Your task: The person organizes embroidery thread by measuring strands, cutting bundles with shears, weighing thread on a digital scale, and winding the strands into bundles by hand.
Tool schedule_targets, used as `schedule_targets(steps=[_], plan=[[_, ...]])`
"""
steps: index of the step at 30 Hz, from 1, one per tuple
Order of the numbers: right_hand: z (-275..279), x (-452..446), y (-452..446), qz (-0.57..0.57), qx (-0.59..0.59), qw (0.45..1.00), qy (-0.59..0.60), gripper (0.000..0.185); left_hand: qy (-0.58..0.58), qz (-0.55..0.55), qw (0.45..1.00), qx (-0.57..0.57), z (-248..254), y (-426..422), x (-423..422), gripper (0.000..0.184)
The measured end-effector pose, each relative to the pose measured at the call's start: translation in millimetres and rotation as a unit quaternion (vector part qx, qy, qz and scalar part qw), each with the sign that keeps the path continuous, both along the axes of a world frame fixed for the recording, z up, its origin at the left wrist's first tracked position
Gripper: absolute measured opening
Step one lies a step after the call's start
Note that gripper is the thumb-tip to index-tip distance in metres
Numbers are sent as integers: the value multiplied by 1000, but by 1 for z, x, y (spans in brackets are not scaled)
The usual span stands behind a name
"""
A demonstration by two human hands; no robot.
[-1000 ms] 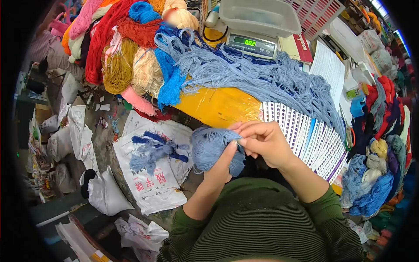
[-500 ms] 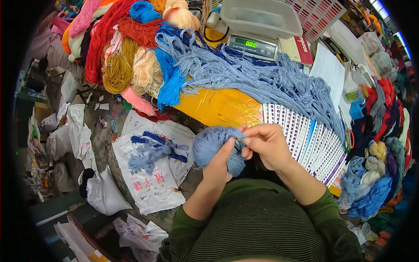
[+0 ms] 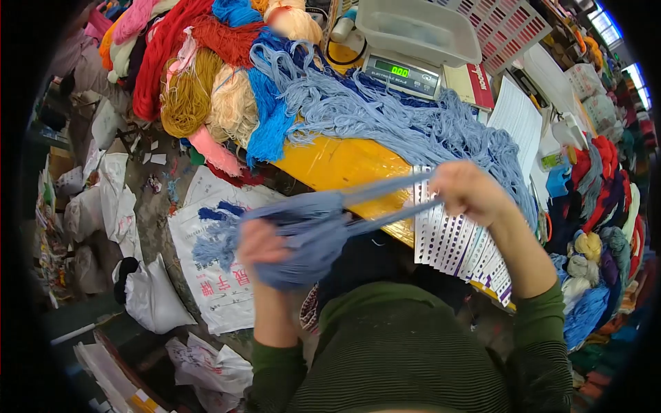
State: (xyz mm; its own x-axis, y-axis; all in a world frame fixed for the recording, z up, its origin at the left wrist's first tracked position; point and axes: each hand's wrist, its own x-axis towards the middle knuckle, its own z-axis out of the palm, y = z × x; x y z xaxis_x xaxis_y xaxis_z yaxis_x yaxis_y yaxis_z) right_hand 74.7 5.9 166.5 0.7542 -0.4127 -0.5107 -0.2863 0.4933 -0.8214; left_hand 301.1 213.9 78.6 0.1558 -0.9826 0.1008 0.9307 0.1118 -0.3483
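Observation:
A grey-blue yarn skein (image 3: 306, 237) is stretched between my hands, blurred by motion. My left hand (image 3: 261, 244) is closed on its bulky end, at the left above a white sack. On the other side, my right hand (image 3: 468, 189) is closed round strands pulled out of the skein as two taut bands. The right hand is above strips with rows of dark holes (image 3: 458, 244). Behind both hands, a long heap of loose grey-blue yarn (image 3: 385, 113) lies across the yellow tabletop (image 3: 344, 165).
A digital scale (image 3: 403, 72) with a clear plastic tub (image 3: 420, 31) stands at the back. Red, ochre, cream and bright blue yarn hanks (image 3: 186, 96) are piled at the back left. A white printed sack (image 3: 227, 303) lies on the floor; more yarn bundles (image 3: 589, 310) sit at right.
My hands have moved apart, the left one leftward and the right one rightward. The compact ball-like skein has been drawn out into long strands between them.

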Motion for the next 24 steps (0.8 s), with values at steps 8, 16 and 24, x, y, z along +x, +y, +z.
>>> schedule_targets(steps=[8, 16, 24], plan=[[-14, -64, -185, -430, -32, 898, -87, 12, -77, 372, 791, 479, -149, 209, 145, 21], [80, -39, -238, -317, -138, 915, -208, 13, -374, 406, 343, 760, -167, 411, 151, 20], [195, 26, -250, -94, -215, 935, -266, 18, 72, 478, 728, 486, -214, 349, 102, 33]])
